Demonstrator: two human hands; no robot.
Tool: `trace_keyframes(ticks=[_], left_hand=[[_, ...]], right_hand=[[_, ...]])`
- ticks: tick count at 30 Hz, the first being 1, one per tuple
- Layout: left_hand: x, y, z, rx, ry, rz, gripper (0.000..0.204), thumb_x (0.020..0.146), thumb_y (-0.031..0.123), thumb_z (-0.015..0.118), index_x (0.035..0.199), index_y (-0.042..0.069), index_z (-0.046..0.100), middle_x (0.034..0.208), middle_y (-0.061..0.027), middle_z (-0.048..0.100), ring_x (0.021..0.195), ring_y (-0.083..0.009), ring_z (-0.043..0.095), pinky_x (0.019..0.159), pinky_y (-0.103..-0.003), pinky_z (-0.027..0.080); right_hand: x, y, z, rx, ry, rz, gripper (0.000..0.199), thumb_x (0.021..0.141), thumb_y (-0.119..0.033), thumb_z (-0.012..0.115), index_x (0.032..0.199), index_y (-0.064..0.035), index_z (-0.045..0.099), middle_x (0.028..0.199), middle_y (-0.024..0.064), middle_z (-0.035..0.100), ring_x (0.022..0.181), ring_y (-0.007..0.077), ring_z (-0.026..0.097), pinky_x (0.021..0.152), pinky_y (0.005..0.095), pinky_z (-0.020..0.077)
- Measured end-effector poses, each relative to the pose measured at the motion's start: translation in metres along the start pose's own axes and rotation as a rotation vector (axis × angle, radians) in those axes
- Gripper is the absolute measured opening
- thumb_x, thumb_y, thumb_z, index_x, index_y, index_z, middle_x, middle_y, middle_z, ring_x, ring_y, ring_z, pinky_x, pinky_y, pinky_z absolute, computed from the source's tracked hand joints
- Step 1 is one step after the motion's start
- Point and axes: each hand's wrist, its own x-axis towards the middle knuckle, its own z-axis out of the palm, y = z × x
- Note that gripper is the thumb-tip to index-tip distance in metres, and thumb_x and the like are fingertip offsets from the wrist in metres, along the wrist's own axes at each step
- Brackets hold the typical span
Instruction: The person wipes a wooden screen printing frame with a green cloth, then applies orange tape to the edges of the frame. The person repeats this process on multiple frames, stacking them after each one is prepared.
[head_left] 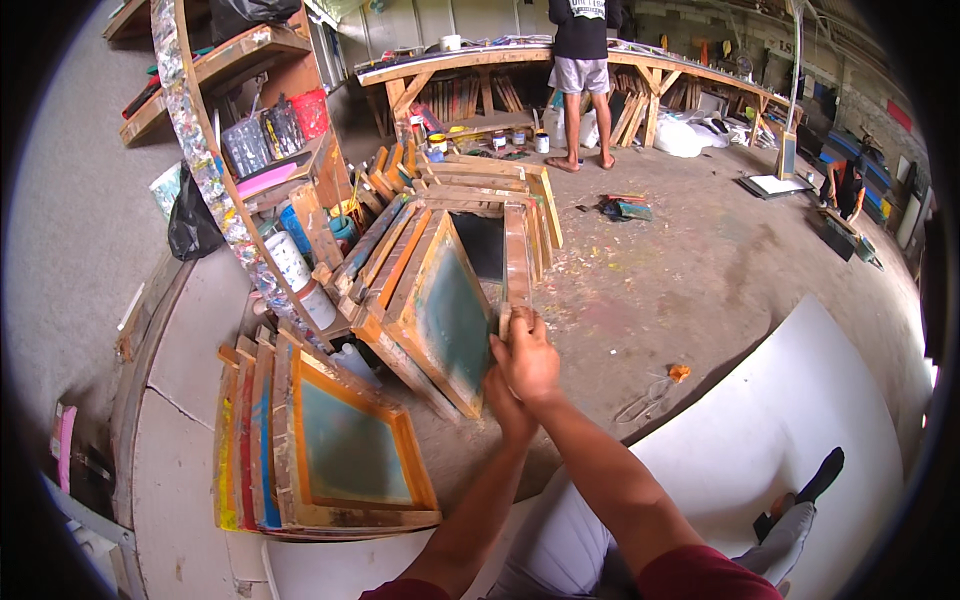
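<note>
Both hands, right hand (527, 357) over left hand (503, 392), clamp the edge of a wooden screen frame (447, 318), tilted against a leaning frame row (470, 215); the left fingers seem hidden. Sorting step; next, a steady lift clear of its neighbours.

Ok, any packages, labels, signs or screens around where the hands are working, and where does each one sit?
White cylindrical container with a printed label: leaning at the foot of the paint-spattered wooden shelf, left of the frames.
Small label-wrapped jars: on the floor under the long wooden workbench.
Red rectangular sign: on the far right wall.
No display screens visible; the right hand grips only a wooden-framed green mesh printing frame.
</note>
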Motion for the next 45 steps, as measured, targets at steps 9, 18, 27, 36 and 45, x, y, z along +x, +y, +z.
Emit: trace_keyframes(ticks=[9, 18, 27, 36, 45], left_hand=[[-0.065, 0.051, 0.074, 0.056, -0.108, 0.233, 0.071, 0.091, 0.017, 0.080, 0.150, -0.001, 0.047, 0.144, -0.0207, 0.055, 0.139, -0.0373, 0.048, 0.116, -0.048, 0.037], [0.003, 0.017, 0.063, -0.376, 0.006, -0.287, 0.056, 0.103, 0.020, 0.068, 0.151, 0.001, 0.048, 0.148, -0.0166, 0.053, 0.139, -0.0290, 0.050, 0.119, -0.043, 0.037], [0.162, -0.015, 0.017, -0.277, 0.136, -0.380, 0.083, 0.111, 0.057, 0.043, 0.169, 0.003, 0.020, 0.177, -0.0139, 0.019, 0.161, -0.0285, 0.022, 0.130, -0.042, 0.016], [0.206, -0.073, 0.020, -0.237, -0.015, -0.341, 0.076, 0.113, 0.056, 0.039, 0.167, 0.004, 0.028, 0.172, -0.0126, 0.031, 0.156, -0.0280, 0.034, 0.128, -0.042, 0.022], [0.166, 0.050, 0.075, -0.337, -0.240, -0.182, 0.048, 0.115, 0.029, 0.049, 0.156, 0.005, 0.047, 0.156, -0.0109, 0.048, 0.140, -0.0210, 0.049, 0.116, -0.035, 0.039]], right_hand=[[-0.001, 0.081, -0.090, 0.090, 0.019, -0.091, 0.047, 0.090, -0.026, 0.078, 0.131, -0.0106, 0.061, 0.119, 0.0227, 0.058, 0.095, 0.0491, 0.066, 0.076, 0.0560, 0.0559], [-0.019, 0.118, -0.147, 0.152, -0.121, -0.178, 0.054, 0.094, -0.009, 0.076, 0.145, -0.0108, 0.058, 0.143, 0.0230, 0.052, 0.129, 0.0451, 0.058, 0.105, 0.0471, 0.0527], [-0.032, 0.162, -0.153, 0.257, 0.003, -0.192, 0.070, 0.091, -0.004, 0.079, 0.152, -0.0093, 0.045, 0.150, 0.0238, 0.051, 0.138, 0.0444, 0.054, 0.111, 0.0458, 0.0487], [-0.053, 0.167, -0.131, 0.258, 0.021, 0.137, 0.085, 0.087, -0.021, 0.086, 0.155, -0.0005, 0.039, 0.140, 0.0284, 0.061, 0.130, 0.0464, 0.061, 0.105, 0.0493, 0.0528], [-0.041, 0.216, -0.239, 0.358, 0.228, 0.137, 0.090, 0.093, -0.019, 0.082, 0.165, -0.0001, 0.031, 0.145, 0.0235, 0.063, 0.127, 0.0336, 0.067, 0.105, 0.0417, 0.0536]])
